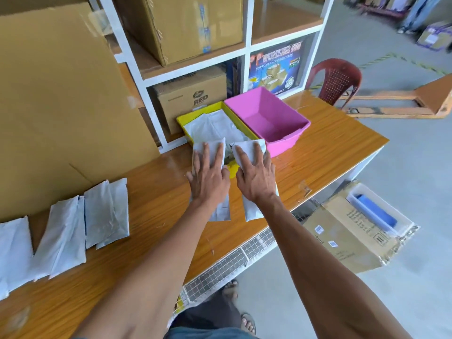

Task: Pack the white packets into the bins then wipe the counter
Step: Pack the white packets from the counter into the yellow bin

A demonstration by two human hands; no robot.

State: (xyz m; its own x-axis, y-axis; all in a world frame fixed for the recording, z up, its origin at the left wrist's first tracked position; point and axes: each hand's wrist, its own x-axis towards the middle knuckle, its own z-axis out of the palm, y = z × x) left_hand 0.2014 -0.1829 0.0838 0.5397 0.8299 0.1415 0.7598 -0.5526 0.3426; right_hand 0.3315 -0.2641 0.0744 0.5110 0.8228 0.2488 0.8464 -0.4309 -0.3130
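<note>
Two white packets lie side by side on the wooden counter (318, 152), their far ends reaching the front of the yellow bin (182, 123). My left hand (208, 177) rests flat with straight fingers on the left packet (210, 146). My right hand (254, 177) lies the same way on the right packet (248, 149). The yellow bin holds white packets (212, 126). Beside it on the right, the pink bin (288, 143) is empty. Several more white packets (102, 216) lie on the counter at the left.
A large cardboard box (61, 106) stands on the counter at the left. White shelving (247, 52) with boxes rises behind the bins. On the floor at the right are a red plastic chair (337, 79) and an open carton (349, 236).
</note>
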